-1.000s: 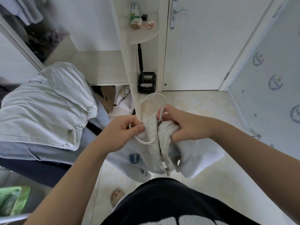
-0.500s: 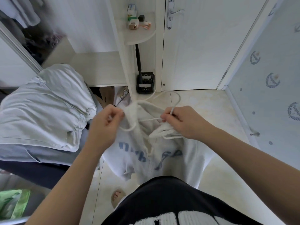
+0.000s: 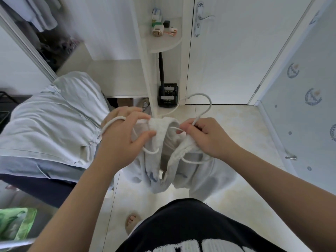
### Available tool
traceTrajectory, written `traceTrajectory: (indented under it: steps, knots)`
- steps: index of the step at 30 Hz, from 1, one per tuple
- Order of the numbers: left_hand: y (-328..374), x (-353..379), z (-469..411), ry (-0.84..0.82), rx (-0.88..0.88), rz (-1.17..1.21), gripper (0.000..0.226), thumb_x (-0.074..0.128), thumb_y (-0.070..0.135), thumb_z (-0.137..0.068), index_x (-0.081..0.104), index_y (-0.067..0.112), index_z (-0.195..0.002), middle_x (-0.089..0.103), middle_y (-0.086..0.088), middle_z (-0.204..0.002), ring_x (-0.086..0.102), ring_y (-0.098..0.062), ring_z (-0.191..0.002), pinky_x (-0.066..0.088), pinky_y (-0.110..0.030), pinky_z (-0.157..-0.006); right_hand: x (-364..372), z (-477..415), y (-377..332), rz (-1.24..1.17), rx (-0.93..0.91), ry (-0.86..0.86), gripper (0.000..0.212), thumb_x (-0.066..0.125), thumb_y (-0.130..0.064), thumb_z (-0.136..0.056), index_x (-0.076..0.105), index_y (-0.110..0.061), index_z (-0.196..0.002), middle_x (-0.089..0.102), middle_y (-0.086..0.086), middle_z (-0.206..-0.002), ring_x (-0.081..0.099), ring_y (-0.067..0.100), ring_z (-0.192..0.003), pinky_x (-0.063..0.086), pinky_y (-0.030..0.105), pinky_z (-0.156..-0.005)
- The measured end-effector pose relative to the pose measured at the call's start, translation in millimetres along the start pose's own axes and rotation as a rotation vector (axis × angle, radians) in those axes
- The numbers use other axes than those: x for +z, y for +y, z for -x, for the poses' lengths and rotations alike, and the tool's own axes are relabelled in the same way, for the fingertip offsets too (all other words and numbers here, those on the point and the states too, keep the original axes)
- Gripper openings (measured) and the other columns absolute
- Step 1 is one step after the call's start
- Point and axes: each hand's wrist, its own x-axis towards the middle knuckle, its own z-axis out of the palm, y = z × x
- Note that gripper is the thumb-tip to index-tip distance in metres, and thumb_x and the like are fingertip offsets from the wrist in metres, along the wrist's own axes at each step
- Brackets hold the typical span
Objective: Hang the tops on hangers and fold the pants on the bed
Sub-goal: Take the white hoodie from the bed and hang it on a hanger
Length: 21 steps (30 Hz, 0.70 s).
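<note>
Head view puts us on glossy cream floor tiles [image 3: 236, 135], facing a smooth white door [image 3: 236, 51] and a rounded white shelf [image 3: 163, 43]. On our left, the bed [image 3: 36, 188] carries a pale, creased garment [image 3: 54, 120]. Our left hand [image 3: 125, 135] pinches the soft white top [image 3: 181, 170], which hangs above the floor. Our right hand [image 3: 207, 137], close by but apart, grips the thin curved hanger [image 3: 209, 104] at its neck.
</note>
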Motion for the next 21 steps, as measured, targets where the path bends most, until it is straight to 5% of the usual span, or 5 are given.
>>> traceTrajectory:
  steps: [4,8,12,17,21]
  knots:
    - [-7.1,-0.3,-4.4,-0.124,0.045,-0.044,0.043,0.046,0.057,-0.093,0.061,0.026,-0.119,0.068,0.005,-0.097,0.058,-0.016,-0.075,0.048,-0.038,-0.069,-5.7,-6.7,-9.0,0.031,-0.048,-0.036,0.031,0.055,-0.037,-0.101,0.077,-0.026,-0.083,0.055,0.034,-0.068,0.031,0.016,-0.046,0.023,0.022,-0.044]
    - [-7.2,-0.8,-5.6,-0.092,0.074,0.001,0.038,0.044,0.052,-0.095,0.065,0.024,-0.108,0.064,0.005,-0.079,0.053,-0.013,-0.066,0.044,-0.033,-0.06,-16.0,-15.1,-16.2,0.152,-0.028,-0.137,0.039,0.054,-0.032,-0.102,0.074,-0.001,-0.089,0.055,-0.016,-0.05,0.028,0.008,-0.04,0.024,0.016,-0.042]
    - [0.2,1.8,-5.2,-0.011,0.037,0.069,0.022,0.049,0.039,-0.097,0.065,0.025,-0.096,0.057,0.006,-0.063,0.051,-0.013,-0.061,0.041,-0.033,-0.057,-23.0,-18.8,-25.4,0.255,-0.061,-0.274,0.031,0.049,-0.036,-0.103,0.073,-0.029,-0.084,0.049,0.025,-0.062,0.032,0.013,-0.045,0.028,0.022,-0.046]
    - [7.5,-14.3,-19.9,0.238,-0.052,0.278,0.019,0.047,0.024,-0.1,0.061,0.018,-0.089,0.059,0.005,-0.073,0.054,-0.012,-0.069,0.041,-0.032,-0.064,-18.9,-21.2,-19.0,0.326,-0.059,-0.308,0.03,0.052,-0.03,-0.102,0.076,-0.024,-0.085,0.039,0.0,-0.05,0.033,0.009,-0.044,0.028,0.022,-0.048]
    - [15.6,-18.4,-39.7,0.327,-0.079,0.301,0.016,0.053,0.024,-0.101,0.062,0.02,-0.088,0.055,0.017,-0.065,0.047,-0.001,-0.058,0.033,-0.013,-0.057,-16.8,-19.6,-15.7,0.225,-0.091,-0.298,0.034,0.052,-0.037,-0.101,0.075,-0.023,-0.079,0.04,0.017,-0.054,0.033,0.018,-0.046,0.028,0.027,-0.047]
